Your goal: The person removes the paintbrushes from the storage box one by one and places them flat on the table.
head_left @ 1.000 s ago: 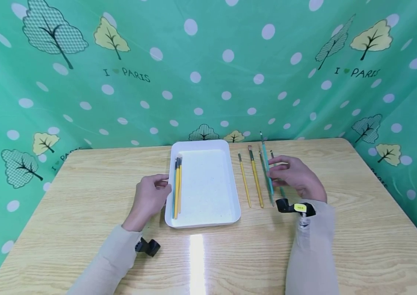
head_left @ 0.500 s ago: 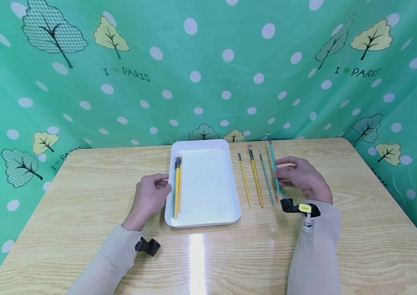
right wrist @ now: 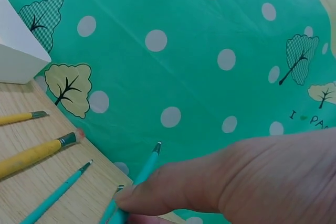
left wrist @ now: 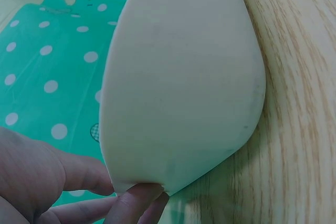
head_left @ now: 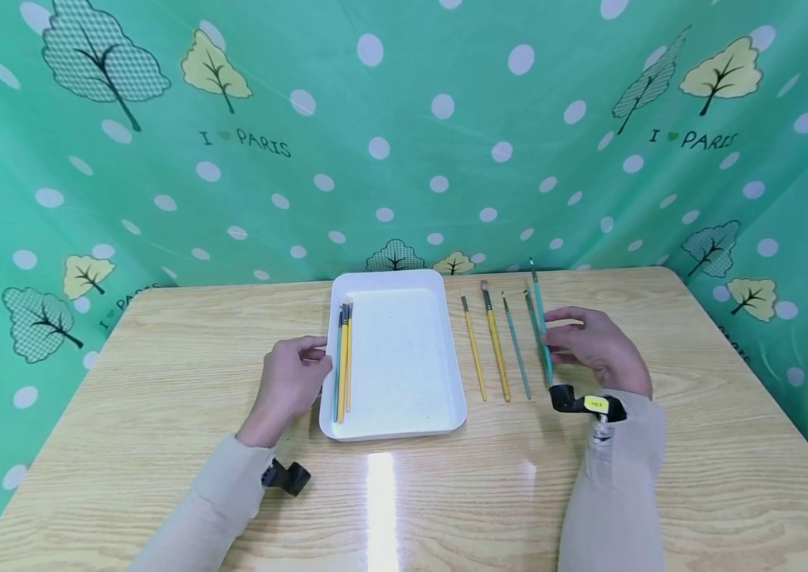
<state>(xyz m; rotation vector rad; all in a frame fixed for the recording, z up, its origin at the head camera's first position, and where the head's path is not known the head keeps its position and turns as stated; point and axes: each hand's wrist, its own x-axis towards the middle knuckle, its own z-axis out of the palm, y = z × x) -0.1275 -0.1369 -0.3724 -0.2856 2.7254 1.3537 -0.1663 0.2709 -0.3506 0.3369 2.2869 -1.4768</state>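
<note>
In the head view, my right hand (head_left: 598,347) pinches a teal paintbrush (head_left: 537,295), its bristle end pointing away from me. Just left of it lies another teal paintbrush (head_left: 531,308), partly covered by the held one. My left hand (head_left: 292,380) grips the left wall of a white tray (head_left: 404,357); the left wrist view has the thumb and fingers at the tray's edge (left wrist: 178,93). Inside the tray, along its left side, lie a teal brush (head_left: 337,381) and two yellow brushes (head_left: 343,373). The right wrist view shows the held brush (right wrist: 149,163) between thumb and fingers.
Between tray and right hand lie a thin yellow brush (head_left: 473,349), a thicker yellow brush (head_left: 495,349) and a thin teal brush (head_left: 516,345), roughly parallel on the wooden table (head_left: 482,492). A green dotted curtain (head_left: 404,175) hangs behind the table's back edge.
My right hand has moved right with the teal paintbrush, away from the thin teal brush, to beside the rightmost brush on the table. The left hand stays at the tray.
</note>
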